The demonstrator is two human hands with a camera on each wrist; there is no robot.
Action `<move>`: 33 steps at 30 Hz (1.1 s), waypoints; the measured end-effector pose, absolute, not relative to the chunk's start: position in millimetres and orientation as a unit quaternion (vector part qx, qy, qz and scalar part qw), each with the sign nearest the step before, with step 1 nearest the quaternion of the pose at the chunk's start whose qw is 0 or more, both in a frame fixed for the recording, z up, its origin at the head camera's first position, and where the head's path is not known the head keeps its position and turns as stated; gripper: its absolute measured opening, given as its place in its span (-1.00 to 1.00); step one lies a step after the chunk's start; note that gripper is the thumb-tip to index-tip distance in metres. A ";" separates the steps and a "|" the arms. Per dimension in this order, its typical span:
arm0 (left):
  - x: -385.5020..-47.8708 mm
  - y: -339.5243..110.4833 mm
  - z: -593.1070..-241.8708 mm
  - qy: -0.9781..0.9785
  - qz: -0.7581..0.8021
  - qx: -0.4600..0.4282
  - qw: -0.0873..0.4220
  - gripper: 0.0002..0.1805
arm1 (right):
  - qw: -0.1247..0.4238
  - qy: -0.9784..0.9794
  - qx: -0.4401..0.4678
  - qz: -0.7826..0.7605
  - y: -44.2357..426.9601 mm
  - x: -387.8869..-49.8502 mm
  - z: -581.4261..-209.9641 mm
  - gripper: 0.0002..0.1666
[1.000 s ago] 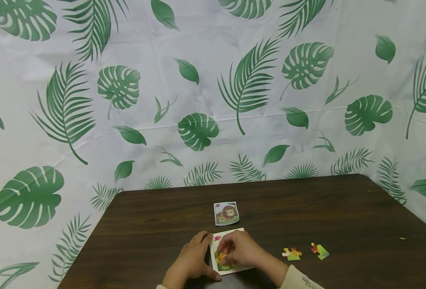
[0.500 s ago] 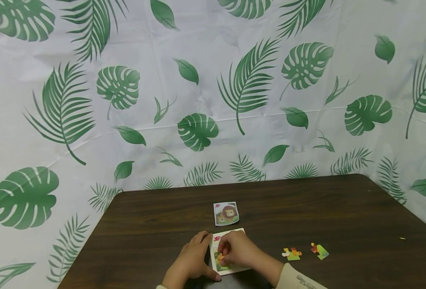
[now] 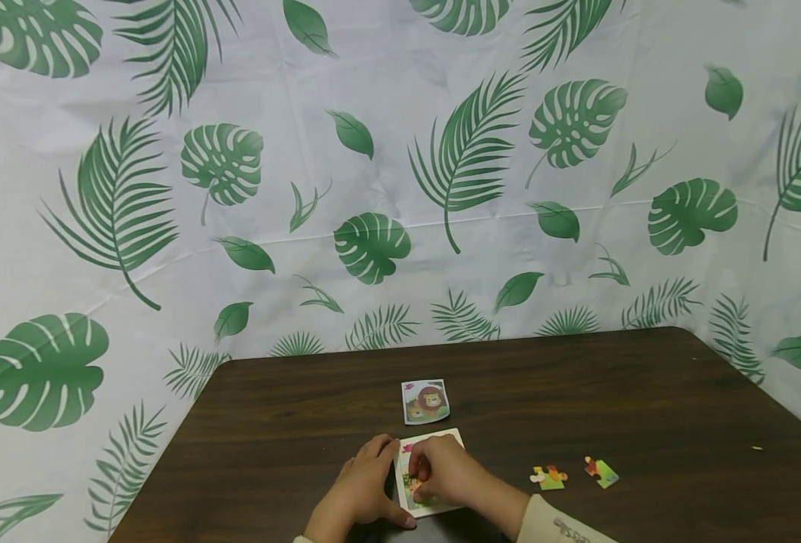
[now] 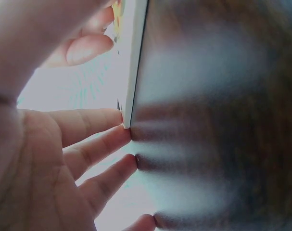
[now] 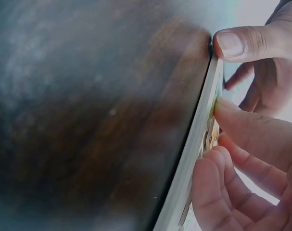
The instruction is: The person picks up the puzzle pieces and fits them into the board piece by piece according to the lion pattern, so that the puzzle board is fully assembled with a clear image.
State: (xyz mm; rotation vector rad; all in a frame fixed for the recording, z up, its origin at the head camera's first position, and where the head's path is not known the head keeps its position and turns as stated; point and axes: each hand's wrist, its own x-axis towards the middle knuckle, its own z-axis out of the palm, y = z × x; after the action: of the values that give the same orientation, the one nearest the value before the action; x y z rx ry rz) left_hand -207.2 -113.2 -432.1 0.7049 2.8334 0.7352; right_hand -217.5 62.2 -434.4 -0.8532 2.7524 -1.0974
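A small white-bordered jigsaw board [image 3: 434,510] lies flat on the dark table. My left hand [image 3: 363,483] steadies it from the left, fingertips at its upper left edge and thumb at its lower edge. The left wrist view shows these fingers [image 4: 97,144] fairly straight, some tips touching the board edge [image 4: 134,67] and others on the table. My right hand [image 3: 444,471] is over the board with thumb and fingers pinching a puzzle piece [image 5: 213,133] low against its surface. Those fingers hide most of the piece and the picture beneath.
Behind the board lies a picture card [image 3: 425,402] with lions on it. To the right are two loose puzzle pieces, an orange and green one [image 3: 549,477] and a red and green one [image 3: 603,471]. A leaf-patterned cloth [image 3: 373,173] hangs behind the table [image 3: 292,407].
My right hand has shifted slightly left and turned a little over the board, and its fingers now cover more of the orange picture. My left hand and the loose pieces have stayed put.
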 end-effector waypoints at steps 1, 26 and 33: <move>-207.2 -113.2 -432.0 0.939 0.244 0.234 0.066 0.12 | 0.029 0.894 -0.276 -0.352 61.9 -217.4 -434.2 -0.66; -207.2 -114.1 -429.8 0.938 0.248 0.230 0.076 0.15 | 0.066 0.935 -0.243 -0.249 50.1 -223.9 -419.6 -0.65; -207.3 -114.0 -429.1 0.937 0.250 0.229 0.085 0.14 | 0.140 0.869 -0.291 -0.375 68.4 -227.7 -416.6 -0.86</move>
State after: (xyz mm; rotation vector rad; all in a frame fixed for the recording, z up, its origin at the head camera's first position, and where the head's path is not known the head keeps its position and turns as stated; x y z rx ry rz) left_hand -207.3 -114.0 -429.1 0.6841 2.7951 0.7443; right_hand -227.7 68.4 -416.6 -0.8414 2.5114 -1.0830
